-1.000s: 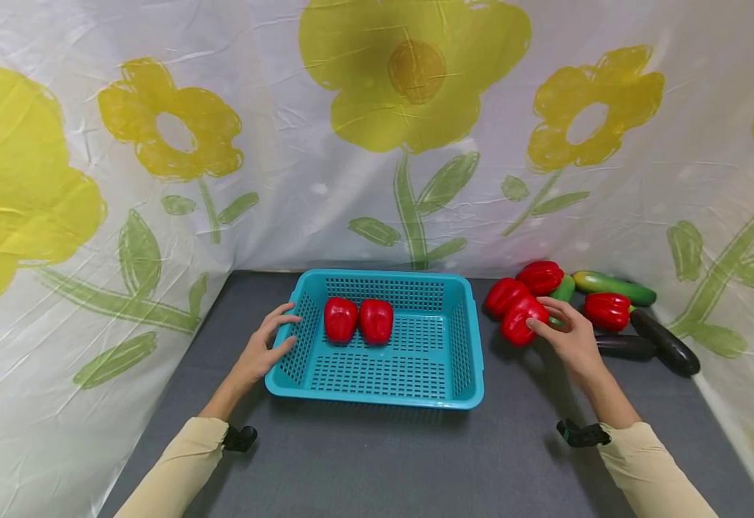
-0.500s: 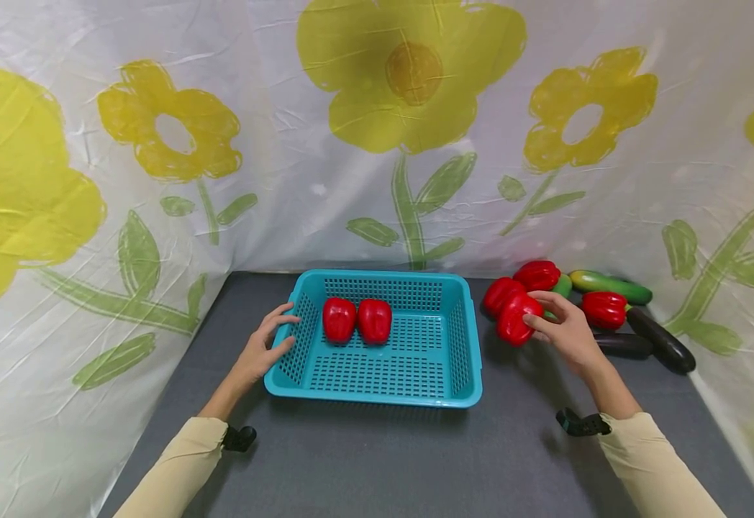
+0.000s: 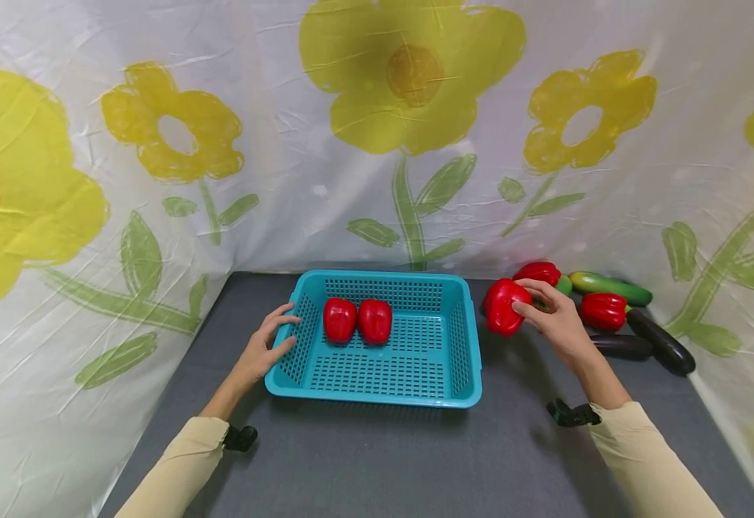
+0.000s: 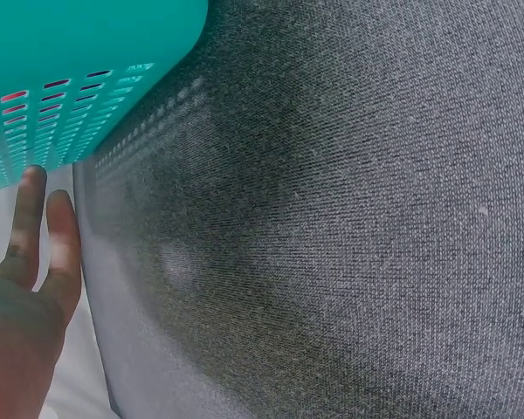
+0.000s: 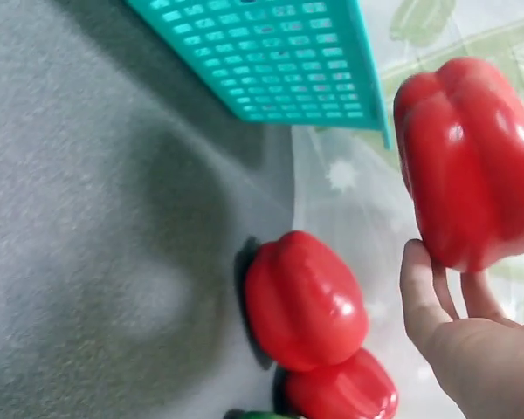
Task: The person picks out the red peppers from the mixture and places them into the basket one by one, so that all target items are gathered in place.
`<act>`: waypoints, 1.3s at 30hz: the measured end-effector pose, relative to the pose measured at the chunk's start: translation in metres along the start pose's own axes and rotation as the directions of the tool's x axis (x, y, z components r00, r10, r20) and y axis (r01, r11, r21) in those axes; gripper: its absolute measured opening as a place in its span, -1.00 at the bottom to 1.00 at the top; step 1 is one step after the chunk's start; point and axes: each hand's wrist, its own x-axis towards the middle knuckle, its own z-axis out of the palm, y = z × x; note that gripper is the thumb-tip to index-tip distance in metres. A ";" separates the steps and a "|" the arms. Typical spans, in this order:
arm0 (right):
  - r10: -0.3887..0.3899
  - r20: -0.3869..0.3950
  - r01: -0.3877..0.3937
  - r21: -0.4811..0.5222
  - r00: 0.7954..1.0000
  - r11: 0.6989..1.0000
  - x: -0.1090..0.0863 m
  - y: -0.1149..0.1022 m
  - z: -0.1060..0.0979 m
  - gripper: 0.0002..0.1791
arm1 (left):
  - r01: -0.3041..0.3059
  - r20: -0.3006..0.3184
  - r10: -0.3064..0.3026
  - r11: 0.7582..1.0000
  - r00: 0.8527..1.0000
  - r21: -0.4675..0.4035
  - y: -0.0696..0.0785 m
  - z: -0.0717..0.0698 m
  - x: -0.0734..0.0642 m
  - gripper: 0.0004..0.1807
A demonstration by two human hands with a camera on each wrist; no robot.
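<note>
My right hand (image 3: 560,327) grips a red bell pepper (image 3: 505,308) just right of the blue basket (image 3: 377,400). The right wrist view shows this pepper (image 5: 467,166) raised above the table, its shadow on the cloth, with fingers under and beside it. Two more red peppers, one (image 3: 339,320) beside the other (image 3: 375,321), lie in the basket's back left part. My left hand (image 3: 263,351) is at the basket's left side, fingers spread and touching the rim. Seen from the left wrist, two extended fingers (image 4: 63,236) lie by the perforated wall.
Behind and right of my right hand lie a red pepper (image 3: 537,272), another (image 3: 603,311), a cucumber (image 3: 613,288) with a yellowish end, a partly hidden green vegetable (image 3: 563,285) and two eggplants, one short-looking (image 3: 621,347), one slanting (image 3: 665,342). A flowered sheet (image 3: 299,201) hangs behind the table.
My right hand has lifted the red pepper and carried it a little left, toward the basket; it now covers the pepper behind it. My left hand has stayed put.
</note>
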 end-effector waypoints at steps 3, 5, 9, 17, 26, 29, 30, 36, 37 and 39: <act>-0.034 0.002 0.034 -0.025 0.999 0.999 0.005 -0.004 0.004 -0.44 | 0.000 -0.003 0.000 1.000 1.000 0.003 -0.001 0.000 0.000 -0.62; -0.046 0.010 0.046 -0.030 0.999 0.998 0.009 -0.007 0.006 -0.43 | 0.000 -0.004 0.000 1.000 1.000 0.006 -0.001 0.000 0.000 -0.61; -0.058 0.028 0.059 -0.043 0.998 0.997 0.018 -0.015 0.015 -0.42 | 0.005 -0.005 -0.004 1.000 1.000 0.010 0.000 0.000 0.000 -0.62; -0.087 0.092 0.088 -0.006 0.992 0.996 0.039 -0.028 0.040 -0.46 | 0.003 -0.008 -0.003 1.000 1.000 0.012 -0.001 0.000 0.000 -0.63; -0.080 0.191 0.070 0.058 0.978 0.996 0.054 -0.034 0.069 -0.50 | 0.004 -0.007 -0.004 1.000 1.000 0.010 -0.002 0.001 0.000 -0.64; -0.057 0.203 0.044 0.070 0.977 0.997 0.058 -0.037 0.080 -0.49 | 0.001 -0.005 -0.001 1.000 1.000 0.006 0.000 0.000 0.000 -0.63; -0.047 0.208 0.032 0.074 0.977 0.997 0.059 -0.037 0.084 -0.48 | 0.001 -0.005 -0.001 1.000 1.000 0.004 0.000 0.000 0.000 -0.62; 0.020 0.225 -0.032 0.051 0.974 0.998 0.068 -0.037 0.105 -0.48 | 0.012 -0.004 -0.012 1.000 1.000 -0.005 0.002 0.000 0.000 -0.62; 0.028 0.227 -0.040 0.046 0.974 0.998 0.069 -0.037 0.109 -0.49 | 0.014 -0.003 -0.014 1.000 1.000 -0.004 0.002 0.000 0.000 -0.62; 0.044 0.228 -0.055 0.041 0.973 0.998 0.071 -0.038 0.115 -0.50 | 0.013 -0.003 -0.013 1.000 1.000 -0.002 0.002 0.000 0.000 -0.62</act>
